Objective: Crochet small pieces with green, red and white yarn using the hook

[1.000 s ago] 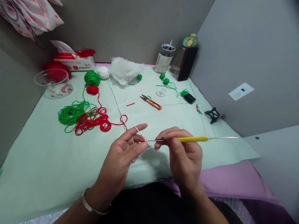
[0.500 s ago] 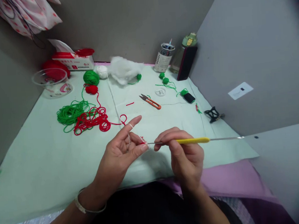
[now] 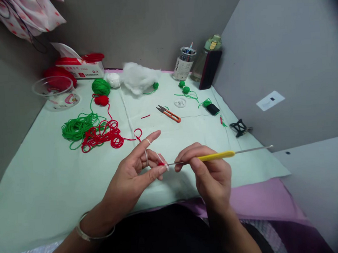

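Note:
Between thumb and fingertips, my left hand (image 3: 132, 175) pinches a small red and white crochet piece (image 3: 162, 164), mostly hidden by the fingers. White yarn (image 3: 124, 102) runs from a white ball (image 3: 113, 80) and loops round my raised left index finger. My right hand (image 3: 211, 169) is closed on a crochet hook with a yellow handle (image 3: 217, 156); its thin metal tip reaches the crochet piece, and its other end points right. Red yarn (image 3: 103, 135) lies in a loose tangle beyond my left hand.
Orange-handled thread snips (image 3: 169, 114) lie mid-table. Green yarn (image 3: 79, 128), a green ball (image 3: 100, 87) and a clear tub (image 3: 56, 94) are at left. White stuffing (image 3: 139, 77), a pen can (image 3: 184, 64), a bottle (image 3: 207, 60) and a phone (image 3: 210, 69) stand at the back.
The hook's right end has tilted upward a little. My left hand still pinches the crochet piece, and the whole view has shifted slightly.

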`<control>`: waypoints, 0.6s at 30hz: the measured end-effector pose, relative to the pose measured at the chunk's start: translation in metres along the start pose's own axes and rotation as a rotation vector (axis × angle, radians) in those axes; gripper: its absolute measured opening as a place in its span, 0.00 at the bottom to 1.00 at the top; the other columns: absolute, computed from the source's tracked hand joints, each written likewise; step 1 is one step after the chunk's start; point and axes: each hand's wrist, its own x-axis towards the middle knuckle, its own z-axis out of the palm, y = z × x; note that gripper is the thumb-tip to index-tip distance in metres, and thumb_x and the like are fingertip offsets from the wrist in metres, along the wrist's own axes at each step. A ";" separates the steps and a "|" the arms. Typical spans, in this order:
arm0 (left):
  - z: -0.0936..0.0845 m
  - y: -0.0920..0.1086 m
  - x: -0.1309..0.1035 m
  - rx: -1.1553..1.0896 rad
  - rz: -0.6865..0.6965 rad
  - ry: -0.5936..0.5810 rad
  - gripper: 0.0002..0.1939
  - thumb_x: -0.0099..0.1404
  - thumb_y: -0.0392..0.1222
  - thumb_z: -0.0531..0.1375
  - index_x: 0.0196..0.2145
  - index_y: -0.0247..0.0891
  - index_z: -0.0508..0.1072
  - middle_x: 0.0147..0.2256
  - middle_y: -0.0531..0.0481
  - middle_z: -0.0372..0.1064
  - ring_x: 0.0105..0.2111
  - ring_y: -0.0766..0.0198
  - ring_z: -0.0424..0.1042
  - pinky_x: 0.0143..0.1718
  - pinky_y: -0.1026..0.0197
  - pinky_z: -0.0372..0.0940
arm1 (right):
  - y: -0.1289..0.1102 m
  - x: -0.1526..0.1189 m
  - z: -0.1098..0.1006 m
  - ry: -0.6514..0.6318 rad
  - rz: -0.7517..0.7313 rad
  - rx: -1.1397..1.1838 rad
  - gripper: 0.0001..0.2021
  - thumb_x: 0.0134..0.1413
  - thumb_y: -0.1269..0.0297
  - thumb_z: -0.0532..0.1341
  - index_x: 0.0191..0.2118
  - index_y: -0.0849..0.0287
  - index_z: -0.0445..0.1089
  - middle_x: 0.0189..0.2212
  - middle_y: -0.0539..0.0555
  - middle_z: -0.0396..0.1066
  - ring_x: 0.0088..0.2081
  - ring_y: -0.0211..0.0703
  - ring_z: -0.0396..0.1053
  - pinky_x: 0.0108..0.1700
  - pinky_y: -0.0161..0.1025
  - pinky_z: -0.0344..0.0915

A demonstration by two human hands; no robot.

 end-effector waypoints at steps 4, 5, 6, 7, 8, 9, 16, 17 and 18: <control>0.001 0.002 0.000 0.015 0.013 -0.017 0.38 0.64 0.39 0.71 0.69 0.44 0.66 0.34 0.52 0.75 0.33 0.63 0.76 0.41 0.59 0.68 | 0.002 0.000 0.000 -0.002 -0.005 0.019 0.10 0.70 0.69 0.58 0.43 0.56 0.78 0.35 0.52 0.75 0.34 0.41 0.74 0.36 0.42 0.71; 0.001 0.002 -0.001 0.018 0.012 -0.018 0.38 0.64 0.39 0.71 0.69 0.44 0.65 0.34 0.52 0.75 0.33 0.63 0.76 0.41 0.59 0.68 | 0.002 0.000 -0.001 -0.003 -0.007 0.024 0.10 0.70 0.70 0.58 0.43 0.56 0.78 0.35 0.52 0.74 0.34 0.41 0.74 0.36 0.42 0.71; 0.001 0.002 -0.001 0.019 0.011 -0.018 0.38 0.64 0.39 0.70 0.69 0.43 0.65 0.34 0.52 0.75 0.33 0.63 0.76 0.41 0.59 0.68 | 0.002 0.000 -0.001 -0.006 -0.009 0.028 0.10 0.70 0.70 0.58 0.43 0.56 0.78 0.35 0.52 0.74 0.34 0.41 0.74 0.36 0.42 0.71; 0.001 0.002 -0.001 0.021 0.007 -0.016 0.38 0.64 0.39 0.71 0.69 0.43 0.65 0.34 0.52 0.75 0.32 0.63 0.76 0.40 0.60 0.68 | 0.001 0.000 -0.001 -0.008 -0.008 0.029 0.10 0.70 0.70 0.58 0.43 0.56 0.78 0.35 0.52 0.75 0.34 0.41 0.74 0.37 0.42 0.71; 0.001 0.002 -0.002 0.021 0.002 -0.014 0.38 0.64 0.40 0.71 0.69 0.43 0.65 0.34 0.52 0.74 0.30 0.65 0.74 0.37 0.61 0.68 | 0.001 0.000 -0.001 -0.011 -0.005 0.027 0.10 0.70 0.70 0.58 0.43 0.57 0.78 0.35 0.52 0.75 0.34 0.41 0.74 0.37 0.42 0.71; 0.000 0.002 -0.002 0.023 -0.008 -0.012 0.39 0.63 0.40 0.71 0.69 0.44 0.65 0.34 0.52 0.74 0.28 0.67 0.72 0.34 0.62 0.67 | 0.001 0.000 -0.002 -0.013 -0.001 0.024 0.10 0.70 0.70 0.58 0.43 0.57 0.78 0.35 0.52 0.75 0.34 0.41 0.74 0.37 0.42 0.71; 0.000 -0.003 -0.002 0.015 -0.012 0.005 0.39 0.64 0.39 0.71 0.69 0.47 0.64 0.35 0.55 0.73 0.24 0.75 0.58 0.29 0.68 0.60 | 0.000 0.000 -0.003 -0.028 0.024 0.045 0.09 0.70 0.68 0.59 0.43 0.57 0.78 0.34 0.52 0.74 0.34 0.40 0.74 0.37 0.42 0.70; 0.000 -0.004 -0.002 0.011 -0.009 0.010 0.39 0.64 0.39 0.71 0.69 0.46 0.64 0.35 0.55 0.73 0.24 0.75 0.58 0.29 0.68 0.61 | -0.001 0.000 -0.003 -0.030 0.028 0.037 0.09 0.70 0.69 0.59 0.43 0.57 0.78 0.35 0.52 0.74 0.34 0.40 0.74 0.37 0.42 0.71; 0.000 -0.005 -0.002 0.006 -0.005 0.014 0.38 0.64 0.39 0.71 0.69 0.46 0.64 0.34 0.55 0.73 0.25 0.75 0.59 0.30 0.68 0.61 | -0.001 0.000 -0.004 -0.033 0.034 0.027 0.09 0.70 0.69 0.59 0.43 0.57 0.78 0.35 0.53 0.74 0.34 0.40 0.74 0.38 0.42 0.71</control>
